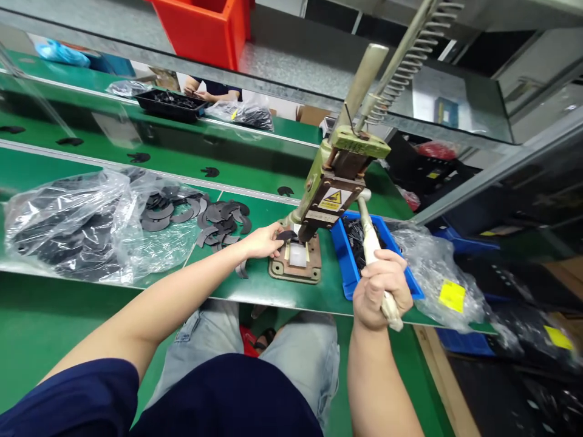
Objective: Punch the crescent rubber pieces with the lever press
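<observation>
Left grip (265, 241) pinches a black piece (288, 235), right grip (382, 290) wraps the press lever (369, 238) (open tabletop (331, 295) toward its edge).

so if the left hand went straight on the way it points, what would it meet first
Probably the dark ram of the lever press, just beyond the black piece that the left hand holds, though depth is unclear.
</observation>
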The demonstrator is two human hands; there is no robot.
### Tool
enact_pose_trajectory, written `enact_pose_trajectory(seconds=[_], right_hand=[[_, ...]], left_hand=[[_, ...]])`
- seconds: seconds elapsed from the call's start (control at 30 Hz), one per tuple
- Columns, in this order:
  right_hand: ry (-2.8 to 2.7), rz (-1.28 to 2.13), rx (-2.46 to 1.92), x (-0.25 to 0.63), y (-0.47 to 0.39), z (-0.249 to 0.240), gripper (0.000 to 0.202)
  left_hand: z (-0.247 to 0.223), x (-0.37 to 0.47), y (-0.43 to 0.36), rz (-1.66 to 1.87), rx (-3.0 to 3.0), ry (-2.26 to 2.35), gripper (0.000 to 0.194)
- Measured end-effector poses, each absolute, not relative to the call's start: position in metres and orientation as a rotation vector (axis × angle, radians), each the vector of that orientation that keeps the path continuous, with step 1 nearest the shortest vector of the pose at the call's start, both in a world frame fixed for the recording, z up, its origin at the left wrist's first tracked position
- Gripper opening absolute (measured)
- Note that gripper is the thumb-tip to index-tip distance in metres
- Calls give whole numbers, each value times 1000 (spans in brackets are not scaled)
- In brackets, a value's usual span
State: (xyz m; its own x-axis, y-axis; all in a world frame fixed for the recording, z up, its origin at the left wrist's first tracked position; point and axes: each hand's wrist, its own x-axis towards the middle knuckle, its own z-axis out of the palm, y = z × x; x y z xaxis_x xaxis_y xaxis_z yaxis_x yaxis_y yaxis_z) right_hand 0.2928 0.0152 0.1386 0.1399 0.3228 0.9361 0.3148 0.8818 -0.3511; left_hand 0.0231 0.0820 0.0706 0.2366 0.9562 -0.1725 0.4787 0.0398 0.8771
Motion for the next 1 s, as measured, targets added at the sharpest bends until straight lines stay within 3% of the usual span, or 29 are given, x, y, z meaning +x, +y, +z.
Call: enact_pose_trajectory(seconds=[0.07,0.17,0.47,1.0], right_hand=[[-1470,18,-531,294,14,139,31],[-1476,25,-526,294,14,139,31],[-1474,40,-565,295,12,135,30],[-1460,-25,-577,295,13,135,34]], left_hand=[[78,32,82,600,1806,1506,14],[85,36,85,533,2014,1609,19],[78,35,98,688,1262,1324,17],[74,68,122,444,1266,1404,34]])
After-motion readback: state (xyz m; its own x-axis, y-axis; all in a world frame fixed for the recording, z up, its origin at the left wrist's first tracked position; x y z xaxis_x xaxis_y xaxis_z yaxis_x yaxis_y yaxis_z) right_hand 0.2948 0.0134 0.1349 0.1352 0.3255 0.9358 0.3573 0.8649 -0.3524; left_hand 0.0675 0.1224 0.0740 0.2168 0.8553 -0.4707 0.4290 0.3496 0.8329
